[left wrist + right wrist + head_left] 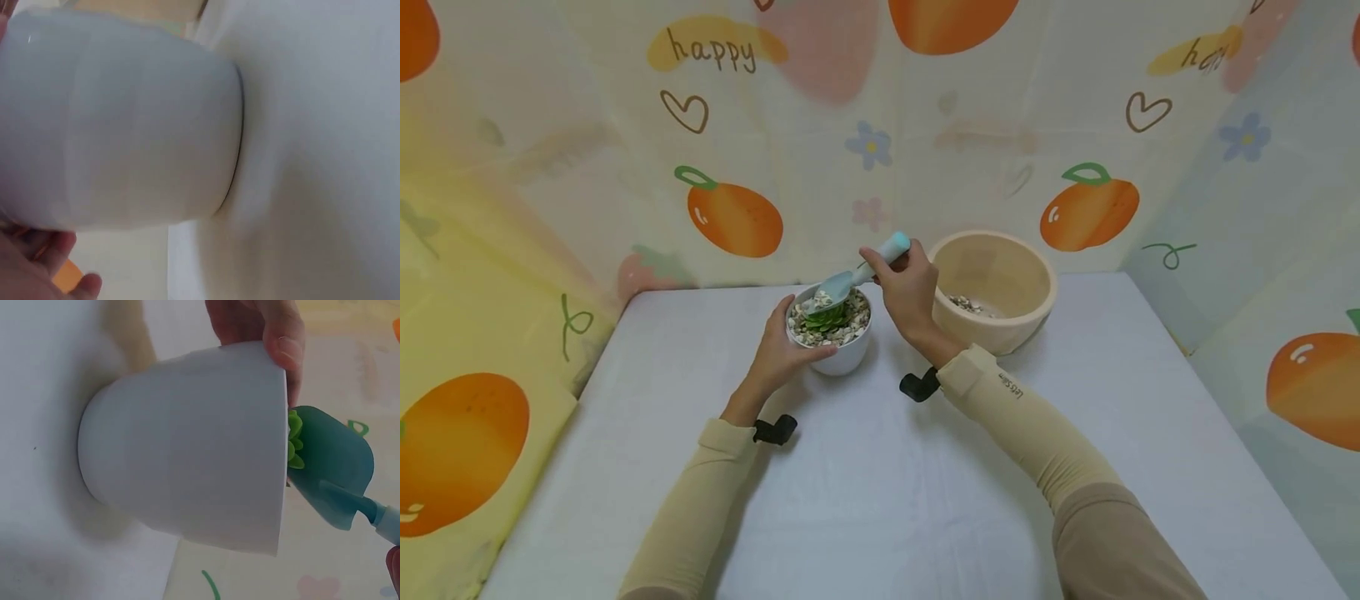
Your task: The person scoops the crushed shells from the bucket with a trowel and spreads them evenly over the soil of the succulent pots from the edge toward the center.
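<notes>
A small white flowerpot (pixel 844 360) stands on the table, with a green succulent (pixel 827 320) set among pale pebbles. My left hand (pixel 775 350) holds the pot by its left side, thumb at the front and fingers behind. In the left wrist view the pot's wall (pixel 137 125) fills much of the picture. My right hand (pixel 912 293) grips the handle of a light blue hand trowel (pixel 837 287). Its blade tilts down over the succulent and carries some whitish pebbles. In the right wrist view the trowel blade (pixel 334 459) is right by the leaves at the pot's rim.
To the right of my right hand is a large cream planter (pixel 1000 336), with a few pebbles (pixel 967 305) at its bottom. A white cloth covers the table (pixel 880 500). Behind it hangs a fruit-patterned curtain (pixel 820 150). A dark camera mount (pixel 919 386) juts from each wrist.
</notes>
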Tool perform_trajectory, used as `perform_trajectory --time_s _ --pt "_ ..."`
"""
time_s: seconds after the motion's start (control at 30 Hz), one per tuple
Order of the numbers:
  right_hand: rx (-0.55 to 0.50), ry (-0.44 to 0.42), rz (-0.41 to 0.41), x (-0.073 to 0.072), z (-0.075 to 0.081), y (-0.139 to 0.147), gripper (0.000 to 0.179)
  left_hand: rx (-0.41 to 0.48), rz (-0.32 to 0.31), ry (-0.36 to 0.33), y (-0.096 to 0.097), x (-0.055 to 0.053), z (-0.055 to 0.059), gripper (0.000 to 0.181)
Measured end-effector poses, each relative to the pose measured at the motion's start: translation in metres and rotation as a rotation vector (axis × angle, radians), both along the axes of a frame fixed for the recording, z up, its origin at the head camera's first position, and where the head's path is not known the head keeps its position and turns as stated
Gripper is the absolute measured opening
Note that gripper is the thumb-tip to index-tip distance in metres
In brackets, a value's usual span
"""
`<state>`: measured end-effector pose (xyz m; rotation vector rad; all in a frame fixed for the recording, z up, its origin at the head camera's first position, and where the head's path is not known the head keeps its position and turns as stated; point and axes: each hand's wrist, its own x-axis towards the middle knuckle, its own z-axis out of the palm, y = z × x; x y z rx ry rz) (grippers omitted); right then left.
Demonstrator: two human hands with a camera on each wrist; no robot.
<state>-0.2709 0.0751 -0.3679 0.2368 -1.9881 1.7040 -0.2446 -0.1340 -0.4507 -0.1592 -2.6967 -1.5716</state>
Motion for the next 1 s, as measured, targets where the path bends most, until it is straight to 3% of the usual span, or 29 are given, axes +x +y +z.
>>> perform_trajectory --time_s 0.2,0.43,0.63,0.83,1.0 --pt "0.057 0.086 -0.049 -0.001 0.002 0.001 0.034 -0.023 0.024 -0.019 0.004 0.003 0.001 0.119" --pt "0.115 0.142 -0.057 0.000 0.002 0.000 0.035 -0.032 -0.057 -0.055 -0.009 -0.003 0.005 0.118" --pt "0.083 0.095 -0.044 0.001 -0.005 0.000 0.035 -0.005 -0.096 -0.094 -0.011 -0.007 0.006 0.119" --pt "-0.052 0.051 -0.044 -0.002 -0.010 0.002 0.031 -0.008 -0.090 -0.064 -0.009 -0.009 0.004 0.116" --pt "-0.112 -0.001 -0.043 0.005 -0.001 0.003 0.028 0.007 -0.086 -0.069 -0.010 -0.008 0.003 0.116"
